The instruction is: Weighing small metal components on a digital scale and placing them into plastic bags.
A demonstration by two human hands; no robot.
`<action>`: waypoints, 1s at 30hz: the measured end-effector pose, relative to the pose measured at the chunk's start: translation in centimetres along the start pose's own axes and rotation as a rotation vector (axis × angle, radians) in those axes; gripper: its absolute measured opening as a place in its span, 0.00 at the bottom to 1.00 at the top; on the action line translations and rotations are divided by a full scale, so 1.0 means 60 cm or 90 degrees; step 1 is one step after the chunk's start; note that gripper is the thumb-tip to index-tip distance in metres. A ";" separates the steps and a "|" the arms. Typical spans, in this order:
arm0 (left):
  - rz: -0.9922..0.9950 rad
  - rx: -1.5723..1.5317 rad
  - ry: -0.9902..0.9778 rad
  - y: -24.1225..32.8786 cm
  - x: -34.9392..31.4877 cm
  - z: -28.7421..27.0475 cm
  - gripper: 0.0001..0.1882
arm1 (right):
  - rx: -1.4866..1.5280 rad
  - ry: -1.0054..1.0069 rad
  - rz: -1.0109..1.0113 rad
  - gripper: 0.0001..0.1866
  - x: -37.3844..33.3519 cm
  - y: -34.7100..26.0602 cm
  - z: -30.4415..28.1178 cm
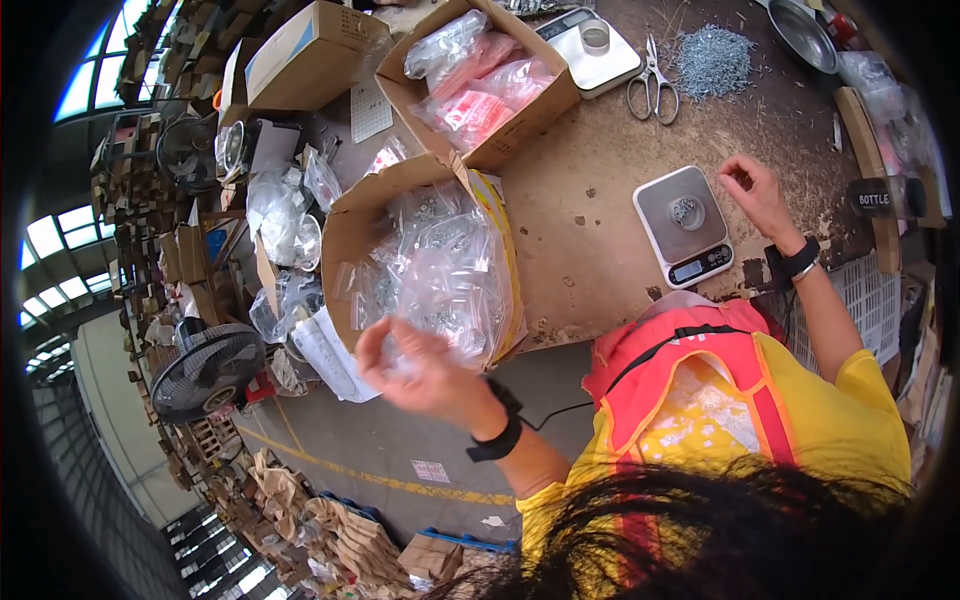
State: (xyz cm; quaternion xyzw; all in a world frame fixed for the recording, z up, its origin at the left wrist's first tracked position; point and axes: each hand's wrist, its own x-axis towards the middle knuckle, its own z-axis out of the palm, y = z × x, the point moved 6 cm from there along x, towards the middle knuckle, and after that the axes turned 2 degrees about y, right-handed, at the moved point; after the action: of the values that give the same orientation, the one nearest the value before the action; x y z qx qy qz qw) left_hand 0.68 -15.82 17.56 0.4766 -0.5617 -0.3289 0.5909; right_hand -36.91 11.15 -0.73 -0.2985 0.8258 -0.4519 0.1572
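Observation:
My left hand (425,375) is blurred at the near edge of an open cardboard box (345,225). Its fingers are bent around what looks like a small clear plastic bag (400,366). The box holds many clear zip bags (440,265) with small metal pieces inside. Over the table, my right hand (762,200) hovers just right of a white digital scale (650,215). Its thumb and fingers curl to a pinch; anything between the tips is too small to make out. A small clear cup (697,216) with metal screws (684,208) stands on the scale's plate.
Farther back are a heap of screws (715,62), scissors (652,90), a second scale (607,65) and a metal bowl (803,35). Another box (520,135) holds red and clear bags. A fan (208,372) stands left; a white plastic crate (862,310) sits right.

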 end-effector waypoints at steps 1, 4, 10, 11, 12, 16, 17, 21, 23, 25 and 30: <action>0.022 0.000 0.068 0.017 0.010 -0.009 0.09 | 0.000 0.001 0.001 0.06 0.002 0.011 -0.002; -0.103 -0.162 -0.051 0.013 -0.018 0.008 0.09 | -0.031 0.016 0.034 0.06 0.008 0.047 -0.013; -0.721 -0.282 -0.363 -0.153 -0.251 0.135 0.08 | -0.139 0.036 0.090 0.06 0.025 0.132 -0.034; -0.799 -0.315 -0.353 -0.188 -0.284 0.141 0.09 | -0.083 -0.003 0.080 0.06 0.027 0.108 -0.028; -0.811 -0.325 -0.332 -0.206 -0.303 0.148 0.09 | -0.025 -0.043 0.073 0.06 0.021 0.077 -0.020; -0.777 -0.347 -0.317 -0.232 -0.314 0.184 0.11 | 0.253 -0.318 0.134 0.10 -0.045 -0.096 0.083; -0.735 -0.344 -0.322 -0.226 -0.307 0.195 0.11 | 0.258 -0.359 0.119 0.13 -0.058 -0.135 0.100; -0.692 -0.336 -0.375 -0.185 -0.309 0.223 0.12 | 0.263 -0.357 0.071 0.10 -0.070 -0.169 0.147; -0.702 -0.385 -0.389 -0.183 -0.309 0.220 0.12 | 0.236 -0.315 0.057 0.09 -0.065 -0.174 0.133; -0.667 -0.322 -0.413 -0.195 -0.297 0.203 0.11 | 0.213 -0.279 0.039 0.09 -0.054 -0.175 0.124; -0.622 -0.305 -0.444 -0.198 -0.288 0.187 0.16 | 0.319 -0.266 0.148 0.08 -0.053 -0.134 0.129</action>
State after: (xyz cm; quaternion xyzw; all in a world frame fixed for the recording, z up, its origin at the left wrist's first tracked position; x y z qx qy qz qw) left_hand -11.17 -5.93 -0.53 0.3975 -0.3498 -0.8118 0.2462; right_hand -27.52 4.81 1.76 -0.2408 0.6675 -0.5491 0.4415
